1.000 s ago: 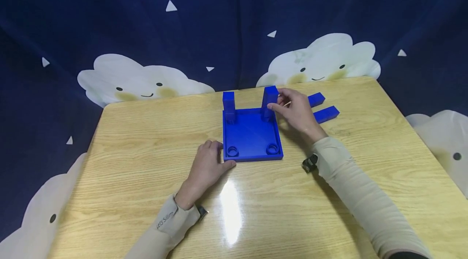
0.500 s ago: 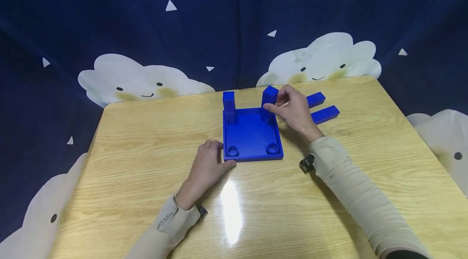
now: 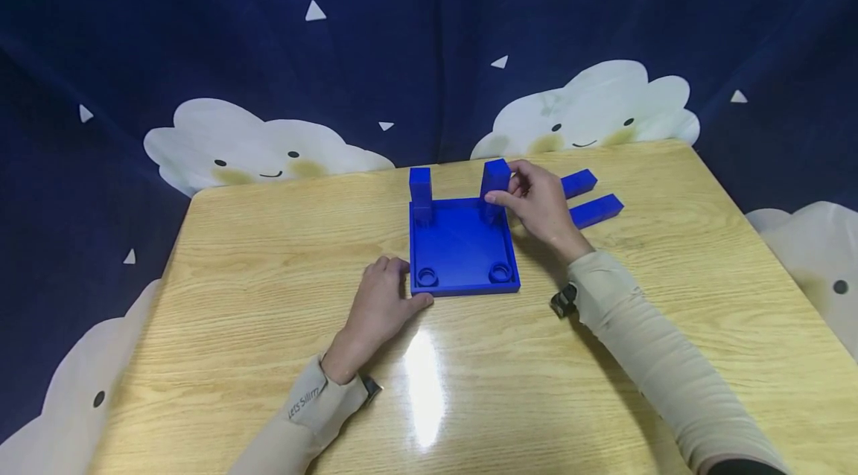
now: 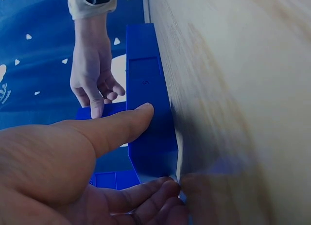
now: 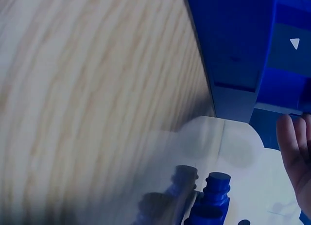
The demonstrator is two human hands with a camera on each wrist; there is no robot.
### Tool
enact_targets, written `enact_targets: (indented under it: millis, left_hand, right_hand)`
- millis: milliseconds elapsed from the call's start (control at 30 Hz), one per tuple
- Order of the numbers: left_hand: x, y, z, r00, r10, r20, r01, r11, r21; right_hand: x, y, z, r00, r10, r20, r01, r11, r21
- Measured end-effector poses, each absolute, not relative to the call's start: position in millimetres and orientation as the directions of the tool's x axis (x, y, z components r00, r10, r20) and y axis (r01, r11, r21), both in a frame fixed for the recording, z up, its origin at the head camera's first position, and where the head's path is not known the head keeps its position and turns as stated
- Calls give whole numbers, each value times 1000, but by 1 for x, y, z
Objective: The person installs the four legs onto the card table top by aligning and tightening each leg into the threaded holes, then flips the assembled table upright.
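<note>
A square blue tabletop (image 3: 462,244) with raised edges lies upturned on the table. My left hand (image 3: 378,307) grips its near left corner, thumb along the front edge (image 4: 143,89) and fingers at the left side. At the far right corner, my right hand (image 3: 543,207) pinches an upright blue square leg (image 3: 494,179) between thumb and fingers; its foot is at that corner's socket. Another leg (image 3: 420,192) stands in the far left corner. Both near corners show round sockets, left (image 3: 427,277) and right (image 3: 500,272).
Two loose blue legs lie right of the right hand, a nearer one (image 3: 598,211) and a farther one (image 3: 579,182). The right wrist view shows a threaded end (image 5: 217,186) on a loose leg. A dark blue curtain (image 3: 375,50) with clouds hangs behind the wooden table (image 3: 268,259).
The leg in my right hand has turned about its upright axis, and the fingers have shifted slightly around it. The left hand and the tabletop have stayed in place.
</note>
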State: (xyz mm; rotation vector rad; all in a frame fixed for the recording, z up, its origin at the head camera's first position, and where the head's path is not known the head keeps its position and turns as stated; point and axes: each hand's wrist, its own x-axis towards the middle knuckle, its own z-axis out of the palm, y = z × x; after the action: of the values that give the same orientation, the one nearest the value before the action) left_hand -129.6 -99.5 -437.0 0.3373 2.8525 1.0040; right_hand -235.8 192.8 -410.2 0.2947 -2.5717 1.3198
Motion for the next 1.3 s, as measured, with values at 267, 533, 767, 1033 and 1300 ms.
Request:
enact_targets:
  millis: [267,533,767,1033,1300]
  left_hand:
    - [-131,-99,-437,-972,233,-28,164,760,629]
    - [-130,-98,-436,-973,229,-32,156,753,639]
    - [-128,-98,-435,-973,231,-26,162,752,639]
    - [-128,-97,-437,-974,226,-29,155,752,640]
    - [-129,-98,-438,-973,230,-23,162,752,639]
  right_hand:
    - [-235,196,-411,-962,-60,265,-256,534,-806]
    - [-233,191,-413,-964,-15,265,-229,554,-800]
    - [-234,189,-415,-958,-40,286,-256,570,-780]
    - [-233,192,-416,-953,-53,298,-274,570,-775]
    - [-231,194,-418,-951,-15,309,-262,570,-779]
